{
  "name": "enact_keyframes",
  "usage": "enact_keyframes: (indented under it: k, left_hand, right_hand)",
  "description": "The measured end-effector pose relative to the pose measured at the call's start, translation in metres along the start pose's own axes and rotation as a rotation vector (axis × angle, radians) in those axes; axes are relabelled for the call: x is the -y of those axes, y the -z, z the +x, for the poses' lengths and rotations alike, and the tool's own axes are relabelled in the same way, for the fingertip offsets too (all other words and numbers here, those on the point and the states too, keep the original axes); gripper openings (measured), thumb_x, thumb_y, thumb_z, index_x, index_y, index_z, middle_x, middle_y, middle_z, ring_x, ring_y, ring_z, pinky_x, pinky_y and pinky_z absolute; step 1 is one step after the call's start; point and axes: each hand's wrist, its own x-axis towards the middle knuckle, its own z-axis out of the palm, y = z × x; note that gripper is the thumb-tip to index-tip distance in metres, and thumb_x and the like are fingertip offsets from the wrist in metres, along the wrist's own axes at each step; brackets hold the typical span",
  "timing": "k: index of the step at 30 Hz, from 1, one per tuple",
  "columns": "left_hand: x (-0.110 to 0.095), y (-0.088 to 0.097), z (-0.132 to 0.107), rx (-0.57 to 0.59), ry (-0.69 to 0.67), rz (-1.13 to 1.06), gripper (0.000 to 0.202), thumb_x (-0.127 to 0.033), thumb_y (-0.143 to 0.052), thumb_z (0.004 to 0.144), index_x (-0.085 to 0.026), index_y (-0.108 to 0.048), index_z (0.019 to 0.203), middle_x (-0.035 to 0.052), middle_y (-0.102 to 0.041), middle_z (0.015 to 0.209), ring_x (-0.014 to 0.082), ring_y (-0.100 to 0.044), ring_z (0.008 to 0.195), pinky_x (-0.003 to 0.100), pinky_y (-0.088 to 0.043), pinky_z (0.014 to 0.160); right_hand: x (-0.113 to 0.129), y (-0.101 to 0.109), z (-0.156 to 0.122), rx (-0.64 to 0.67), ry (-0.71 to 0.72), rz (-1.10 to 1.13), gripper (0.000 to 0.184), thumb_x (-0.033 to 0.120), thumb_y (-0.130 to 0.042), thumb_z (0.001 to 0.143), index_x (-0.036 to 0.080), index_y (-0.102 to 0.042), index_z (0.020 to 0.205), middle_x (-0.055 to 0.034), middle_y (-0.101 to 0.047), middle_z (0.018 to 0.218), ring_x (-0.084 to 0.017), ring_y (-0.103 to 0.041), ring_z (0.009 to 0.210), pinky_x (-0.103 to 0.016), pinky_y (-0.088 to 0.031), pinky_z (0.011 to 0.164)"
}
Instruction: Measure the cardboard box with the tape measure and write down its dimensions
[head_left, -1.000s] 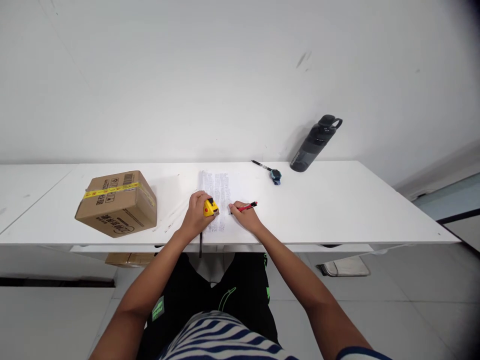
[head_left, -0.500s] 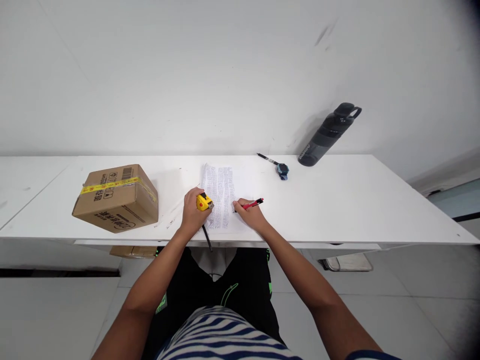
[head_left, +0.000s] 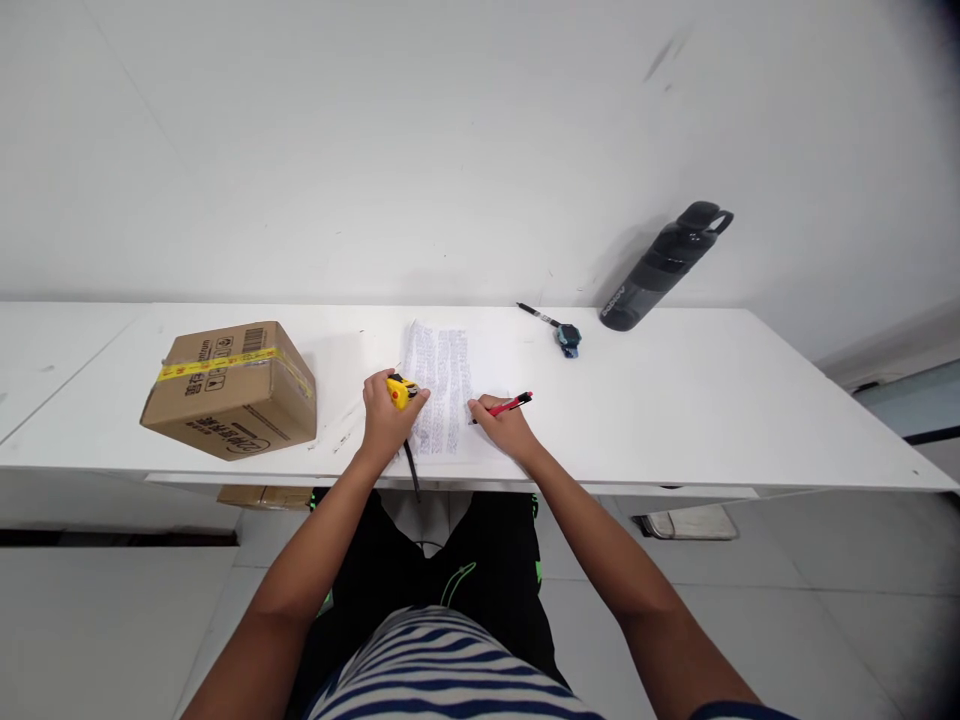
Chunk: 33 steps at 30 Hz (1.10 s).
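Observation:
A yellow and black tape measure [head_left: 401, 391] is gripped in my left hand [head_left: 384, 425], above the left edge of a sheet of paper [head_left: 442, 360]. Its black strap [head_left: 412, 470] hangs down past the table's front edge. My right hand [head_left: 502, 428] is closed around a red pen [head_left: 512, 404], with the pen's lower end by the right side of the sheet. Dense rows of handwriting cover the sheet, which lies flat with a crumpled left edge. Whether the pen tip touches the paper I cannot tell.
A taped cardboard box [head_left: 225, 395] stands on the white table [head_left: 675, 420] at the left. Toward the back right are a black pen [head_left: 537, 314], a dark wristwatch [head_left: 569, 339] and a dark bottle [head_left: 660, 268] beside the wall [head_left: 375, 150].
My left hand has turned the tape measure and shifted it slightly up and left, with the thumb now farther over the paper. My right hand still holds the pen in nearly the same place.

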Motion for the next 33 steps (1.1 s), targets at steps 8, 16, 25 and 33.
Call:
enact_keyframes:
  k: [8,16,25,33]
  left_hand:
    - [0.005,0.000,-0.001,0.020,-0.025,0.015,0.054,-0.043,-0.078,0.069,-0.022,-0.049,0.110,0.0060,-0.054,0.105,0.0229,-0.056,0.099,0.041,-0.048,0.087]
    - [-0.002,0.003,-0.008,-0.021,-0.267,0.196,0.040,-0.036,-0.072,0.076,-0.021,-0.053,0.108,0.0085,-0.061,0.106,0.0252,-0.056,0.100,0.040,-0.047,0.087]
    - [-0.002,0.004,-0.011,-0.014,-0.265,0.181,0.037,-0.038,-0.071,0.078,-0.022,-0.054,0.107,0.0080,-0.062,0.105,0.0249,-0.058,0.098,0.040,-0.046,0.087]
    - [-0.007,0.004,-0.009,0.041,-0.131,0.160,0.040,-0.040,-0.071,0.076,-0.023,-0.052,0.108,0.0064,-0.060,0.107,0.0249,-0.054,0.100,0.039,-0.046,0.085]
  right_hand:
    - [0.001,0.001,-0.001,-0.036,-0.035,-0.009,0.043,0.045,-0.049,0.087,0.023,-0.029,0.056,0.0046,-0.031,0.055,-0.012,-0.032,0.054,-0.028,-0.028,0.053]
    - [0.002,0.001,-0.001,-0.132,-0.049,-0.057,0.042,0.041,-0.049,0.087,0.024,-0.025,0.057,0.0049,-0.028,0.055,-0.012,-0.030,0.054,-0.029,-0.025,0.053]
    - [0.002,0.002,-0.003,-0.029,-0.027,-0.028,0.043,0.042,-0.049,0.087,0.024,-0.025,0.057,0.0051,-0.026,0.055,-0.012,-0.029,0.053,-0.028,-0.025,0.052]
    - [0.004,0.003,-0.002,-0.067,-0.050,0.014,0.042,0.042,-0.050,0.086,0.024,-0.027,0.056,0.0046,-0.029,0.055,-0.012,-0.032,0.054,-0.028,-0.028,0.053]
